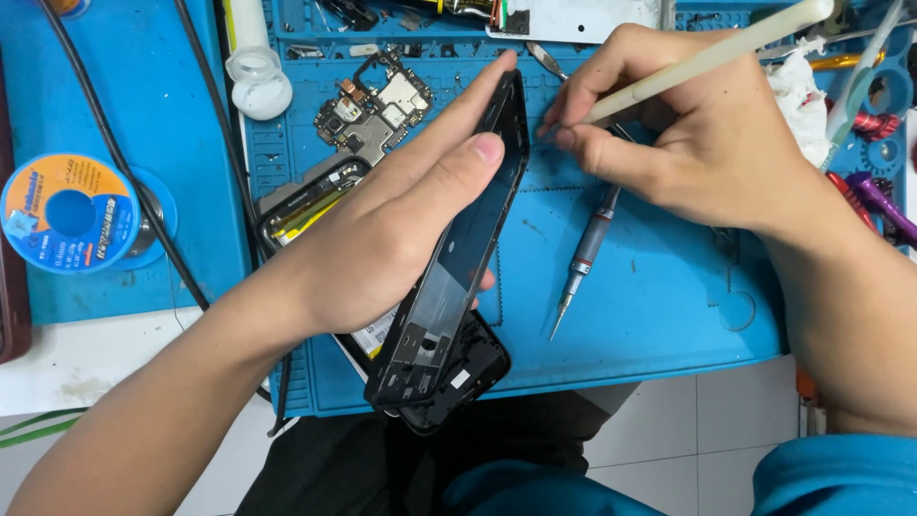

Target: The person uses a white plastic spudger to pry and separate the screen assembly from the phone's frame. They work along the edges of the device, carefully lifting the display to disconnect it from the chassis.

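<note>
1. A solder spool (pixel 70 212) lay at the far left of the blue mat (pixel 659 315), with black cables (pixel 143 191) running past it; what the cables fed was cut off by the frame's top edge.
2. A white bottle (pixel 258 72) stood beside a bare circuit board (pixel 374 107). The board lay loose and exposed near the work, and a stray elbow or tool could likely have knocked or scratched it.
3. The left hand (pixel 382 225) was closed around a black phone frame (pixel 457 258), held on edge and tilted above the mat. The grip looked light; a hard push from the tool might have twisted or dropped the thin frame.
4. Beneath that hand lay a phone body (pixel 306 201) with its battery showing and a black cover (pixel 458 377) at the mat's near edge. The hand hid most of both, and the cover overhung the tabletop's edge, where it could have slipped off.
5. A screwdriver (pixel 585 258) lay loose on the mat, free to roll.
6. The right hand (pixel 688 134) pinched a cream pry stick (pixel 697 62), its tip at the frame's upper rim. The contact point was hidden behind the fingers.
7. Tools (pixel 874 191) and a white rag (pixel 798 100) at the far right were partly cut off.
</note>
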